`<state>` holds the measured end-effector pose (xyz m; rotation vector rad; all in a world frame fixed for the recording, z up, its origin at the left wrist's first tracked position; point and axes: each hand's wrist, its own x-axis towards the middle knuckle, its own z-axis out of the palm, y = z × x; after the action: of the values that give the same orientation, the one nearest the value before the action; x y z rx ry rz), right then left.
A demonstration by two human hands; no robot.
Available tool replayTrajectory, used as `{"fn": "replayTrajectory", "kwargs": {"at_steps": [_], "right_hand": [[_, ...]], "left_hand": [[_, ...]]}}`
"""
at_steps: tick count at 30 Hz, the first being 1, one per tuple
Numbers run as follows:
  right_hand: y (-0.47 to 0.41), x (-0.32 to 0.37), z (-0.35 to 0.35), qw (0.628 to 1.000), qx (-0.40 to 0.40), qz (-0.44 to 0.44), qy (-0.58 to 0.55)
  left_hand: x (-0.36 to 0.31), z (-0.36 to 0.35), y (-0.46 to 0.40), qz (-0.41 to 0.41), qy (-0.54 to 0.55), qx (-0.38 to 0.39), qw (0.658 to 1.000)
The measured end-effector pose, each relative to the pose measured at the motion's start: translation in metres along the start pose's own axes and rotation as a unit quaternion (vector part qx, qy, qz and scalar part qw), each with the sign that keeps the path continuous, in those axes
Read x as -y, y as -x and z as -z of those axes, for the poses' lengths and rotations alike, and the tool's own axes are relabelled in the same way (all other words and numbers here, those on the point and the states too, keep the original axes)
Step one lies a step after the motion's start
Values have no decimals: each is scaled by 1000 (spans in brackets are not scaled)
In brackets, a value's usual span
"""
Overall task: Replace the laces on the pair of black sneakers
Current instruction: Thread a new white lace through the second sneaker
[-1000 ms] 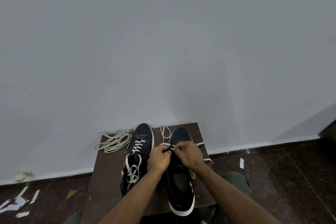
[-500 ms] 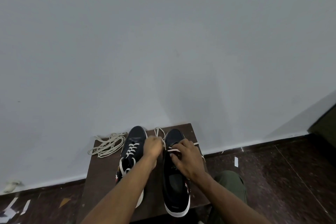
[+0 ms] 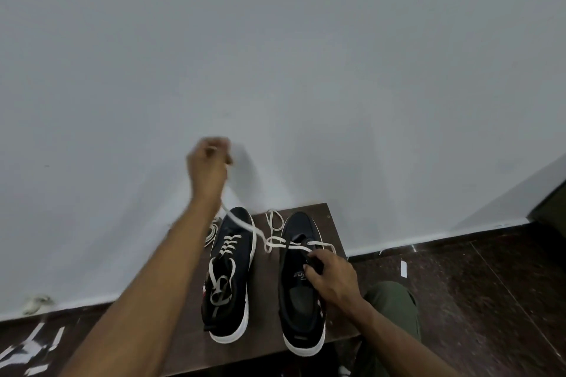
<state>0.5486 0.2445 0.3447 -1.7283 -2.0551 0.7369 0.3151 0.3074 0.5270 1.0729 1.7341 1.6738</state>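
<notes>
Up from the shoes has gone the left hand (image 3: 208,168), which half a second ago sat low at the eyelets; it is now raised against the wall, fingers curled and pinching the white lace (image 3: 245,225) (its tip blurred by motion). From that pinch the lace runs down and to the right, taut, to the front eyelets of the right sneaker (image 3: 298,285). The right hand (image 3: 330,277) grips that sneaker's tongue and eyelet edge, fingers curled over it, with the lace's other end looping just ahead of its knuckles. Both sneakers lie lengthwise, toes toward the wall and heels toward the person. Below the left forearm sits the left sneaker (image 3: 229,278), already laced in white. Both rest on a small brown table (image 3: 266,343). Beyond the left forearm a bundle of spare laces (image 3: 211,231) peeks out.
</notes>
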Motion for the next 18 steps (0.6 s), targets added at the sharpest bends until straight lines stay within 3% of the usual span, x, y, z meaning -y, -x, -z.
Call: {"fn": "replayTrajectory", "kwargs": {"at_steps": [1, 2, 4, 6, 7, 9, 12, 13, 15, 17, 18], "right_hand": [[0, 0, 0, 1000, 3, -1, 2], [0, 0, 0, 1000, 7, -3, 3], [0, 2, 1, 1000, 13, -6, 1], [0, 2, 2, 1000, 23, -9, -6], [0, 3, 3, 1000, 25, -11, -7], [0, 3, 3, 1000, 26, -12, -9], [1, 3, 3, 1000, 26, -8, -12], [1, 3, 3, 1000, 25, -6, -14], [0, 2, 3, 999, 27, -8, -21], [1, 1, 3, 999, 28, -10, -29], [1, 1, 3, 999, 28, -11, -33]], "left_hand": [[23, -5, 13, -35, -148, 98, 983], [45, -9, 27, -62, -278, 197, 938], [85, -17, 51, -130, -470, 335, 806], [110, -23, 72, -188, -571, 371, 707], [121, -26, 77, -195, -598, 373, 682], [134, -30, 83, -187, -615, 371, 670], [135, -33, 83, -179, -593, 350, 703], [130, -34, 81, -165, -566, 334, 735], [110, -39, 72, -72, -453, 268, 847], [84, -41, 56, 130, -177, 171, 960], [72, -43, 47, 225, -9, 122, 967]]}}
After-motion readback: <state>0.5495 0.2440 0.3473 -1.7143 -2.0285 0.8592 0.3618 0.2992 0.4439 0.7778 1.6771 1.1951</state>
